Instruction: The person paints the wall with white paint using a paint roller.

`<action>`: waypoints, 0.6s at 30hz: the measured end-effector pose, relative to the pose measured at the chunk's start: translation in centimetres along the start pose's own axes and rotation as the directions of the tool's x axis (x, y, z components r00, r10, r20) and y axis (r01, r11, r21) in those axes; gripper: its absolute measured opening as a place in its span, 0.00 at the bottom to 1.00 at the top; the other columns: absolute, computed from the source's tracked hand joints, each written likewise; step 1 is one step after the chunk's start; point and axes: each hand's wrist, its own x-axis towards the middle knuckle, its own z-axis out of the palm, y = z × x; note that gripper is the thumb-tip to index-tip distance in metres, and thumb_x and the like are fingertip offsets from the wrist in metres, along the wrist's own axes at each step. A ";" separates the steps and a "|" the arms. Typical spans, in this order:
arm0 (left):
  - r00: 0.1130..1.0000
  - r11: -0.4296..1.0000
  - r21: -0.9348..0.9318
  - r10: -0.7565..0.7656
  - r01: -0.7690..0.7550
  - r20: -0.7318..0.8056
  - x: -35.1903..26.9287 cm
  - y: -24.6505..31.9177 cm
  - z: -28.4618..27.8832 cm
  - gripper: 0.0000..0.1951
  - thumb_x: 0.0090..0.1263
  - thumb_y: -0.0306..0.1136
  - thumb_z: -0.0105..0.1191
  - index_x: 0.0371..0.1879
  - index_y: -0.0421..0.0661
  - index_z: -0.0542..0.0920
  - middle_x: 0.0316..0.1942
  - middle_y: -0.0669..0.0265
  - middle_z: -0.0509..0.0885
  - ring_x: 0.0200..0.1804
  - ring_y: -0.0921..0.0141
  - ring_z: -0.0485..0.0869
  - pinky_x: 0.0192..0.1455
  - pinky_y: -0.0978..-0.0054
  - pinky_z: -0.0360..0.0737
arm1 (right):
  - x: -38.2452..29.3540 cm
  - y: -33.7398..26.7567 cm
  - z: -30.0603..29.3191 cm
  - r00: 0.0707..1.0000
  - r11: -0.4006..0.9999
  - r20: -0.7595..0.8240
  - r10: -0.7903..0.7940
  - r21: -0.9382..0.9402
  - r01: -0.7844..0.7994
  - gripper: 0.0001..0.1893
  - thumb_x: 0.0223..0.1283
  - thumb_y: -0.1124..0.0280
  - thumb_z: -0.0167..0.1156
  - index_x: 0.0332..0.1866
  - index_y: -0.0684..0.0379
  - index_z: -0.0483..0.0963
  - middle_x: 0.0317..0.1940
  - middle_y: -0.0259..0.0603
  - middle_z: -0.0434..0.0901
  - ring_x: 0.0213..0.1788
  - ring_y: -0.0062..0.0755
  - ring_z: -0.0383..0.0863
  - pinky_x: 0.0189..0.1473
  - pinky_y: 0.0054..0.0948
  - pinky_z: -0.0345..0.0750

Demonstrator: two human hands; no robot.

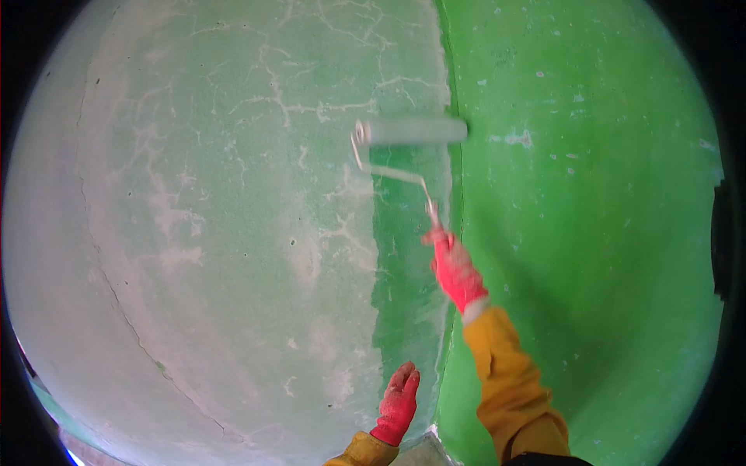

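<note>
My right hand (457, 268), in a red glove, is closed around the handle of a paint roller (417, 131). Its wire frame bends up to the roller sleeve, which lies level across the wall near the corner and looks blurred. Below the sleeve runs a darker, wet-looking green strip (399, 233) on the pale, patched wall (262, 192). My left hand (399, 402), also in a red glove, is raised low in the view in front of that strip. It holds nothing; its fingers look extended and close together, and whether it touches the wall I cannot tell.
A bright green wall (571, 204) with small chipped spots meets the pale wall at a cracked vertical corner. A long crack (125, 317) runs down the pale wall at the left. A grey surface (425, 451) shows at the corner's foot.
</note>
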 end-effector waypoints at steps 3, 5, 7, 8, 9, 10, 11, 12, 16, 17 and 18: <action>1.000 1.000 0.000 0.003 -0.003 0.019 0.0 0.5 0.1 0.21 0.72 0.38 0.51 0.60 0.40 0.71 0.54 0.64 0.78 0.54 0.73 0.76 0.58 0.74 0.71 | 4.2 -3.0 -0.2 0.999 0.999 -0.014 -0.049 0.001 0.049 0.19 0.71 0.52 0.42 0.46 0.54 0.74 0.34 0.35 0.77 0.23 0.24 0.71 0.30 0.28 0.72; 1.000 0.999 -0.024 0.025 -0.025 0.003 0.1 0.5 -0.6 0.21 0.72 0.37 0.51 0.61 0.40 0.71 0.55 0.65 0.78 0.53 0.72 0.76 0.58 0.74 0.71 | 3.9 -2.7 0.3 0.995 0.992 0.009 0.098 0.079 -0.098 0.16 0.72 0.55 0.41 0.46 0.51 0.75 0.35 0.37 0.76 0.25 0.27 0.72 0.32 0.30 0.74; 1.000 1.000 -0.024 0.013 -0.013 -0.018 -0.2 0.6 -1.3 0.21 0.72 0.38 0.51 0.59 0.40 0.72 0.54 0.63 0.78 0.54 0.72 0.76 0.58 0.74 0.71 | 1.8 0.9 1.3 1.000 0.998 -0.004 0.028 0.064 -0.028 0.18 0.72 0.52 0.40 0.47 0.51 0.75 0.29 0.36 0.75 0.24 0.27 0.72 0.30 0.31 0.73; 1.000 0.999 -0.034 0.005 -0.006 -0.030 -0.3 0.4 -1.3 0.20 0.73 0.38 0.51 0.58 0.40 0.73 0.53 0.61 0.79 0.54 0.71 0.76 0.58 0.75 0.71 | 0.2 3.8 1.3 0.993 0.992 0.008 0.119 0.034 -0.120 0.19 0.72 0.51 0.39 0.46 0.51 0.74 0.26 0.35 0.74 0.23 0.27 0.71 0.28 0.31 0.71; 0.999 0.999 -0.033 -0.002 0.001 -0.033 -0.5 0.0 -1.5 0.20 0.73 0.38 0.51 0.58 0.40 0.73 0.53 0.61 0.79 0.54 0.71 0.76 0.58 0.75 0.71 | -2.1 7.1 1.9 0.977 0.977 0.023 0.211 0.011 -0.211 0.21 0.72 0.49 0.38 0.46 0.52 0.74 0.22 0.34 0.72 0.22 0.26 0.71 0.27 0.31 0.70; 0.999 1.000 -0.001 -0.009 0.009 -0.046 -0.7 -0.7 -2.2 0.20 0.73 0.38 0.50 0.58 0.40 0.73 0.53 0.61 0.79 0.55 0.71 0.76 0.58 0.75 0.71 | -5.5 9.7 3.2 0.957 0.952 0.025 0.289 0.098 -0.290 0.24 0.72 0.46 0.37 0.43 0.54 0.73 0.17 0.32 0.69 0.20 0.26 0.69 0.25 0.32 0.68; 0.999 1.000 0.025 -0.014 0.015 -0.052 -0.8 -1.2 -2.6 0.20 0.73 0.38 0.50 0.58 0.40 0.73 0.52 0.61 0.79 0.55 0.72 0.76 0.58 0.75 0.71 | -9.4 11.3 3.6 0.946 0.946 0.037 0.322 0.012 -0.323 0.26 0.71 0.44 0.36 0.42 0.55 0.73 0.18 0.33 0.70 0.20 0.27 0.69 0.25 0.32 0.68; 0.999 0.999 0.027 -0.016 0.017 -0.052 -1.0 -1.7 -2.7 0.20 0.73 0.38 0.50 0.58 0.40 0.73 0.52 0.61 0.79 0.55 0.72 0.76 0.58 0.75 0.71 | -13.1 13.6 4.2 0.911 0.913 0.051 0.408 0.001 -0.409 0.26 0.71 0.45 0.36 0.42 0.56 0.73 0.18 0.34 0.71 0.21 0.28 0.73 0.26 0.33 0.70; 0.994 0.994 0.030 -0.105 0.104 0.036 -2.2 -3.2 -2.0 0.22 0.72 0.39 0.50 0.61 0.40 0.70 0.55 0.64 0.78 0.55 0.71 0.76 0.58 0.72 0.71 | -24.4 18.1 2.4 0.836 0.833 0.130 0.532 -0.259 -0.490 0.20 0.70 0.49 0.42 0.44 0.53 0.74 0.23 0.37 0.78 0.26 0.33 0.80 0.31 0.34 0.76; 0.991 0.992 0.027 -0.122 0.121 0.060 -2.3 -3.5 -1.7 0.22 0.72 0.39 0.50 0.61 0.40 0.70 0.55 0.64 0.78 0.55 0.70 0.76 0.58 0.72 0.72 | -25.7 19.0 2.0 0.908 0.886 0.128 0.400 -0.309 -0.347 0.19 0.70 0.50 0.43 0.43 0.53 0.74 0.24 0.37 0.78 0.26 0.35 0.80 0.32 0.35 0.76; 0.990 0.992 0.031 -0.127 0.126 0.064 -2.3 -3.8 -1.7 0.22 0.72 0.39 0.50 0.61 0.40 0.70 0.55 0.64 0.78 0.55 0.70 0.76 0.58 0.72 0.72 | -25.9 19.2 1.9 0.933 0.902 0.132 0.335 -0.331 -0.277 0.18 0.70 0.50 0.43 0.43 0.52 0.74 0.25 0.36 0.79 0.26 0.36 0.80 0.32 0.35 0.76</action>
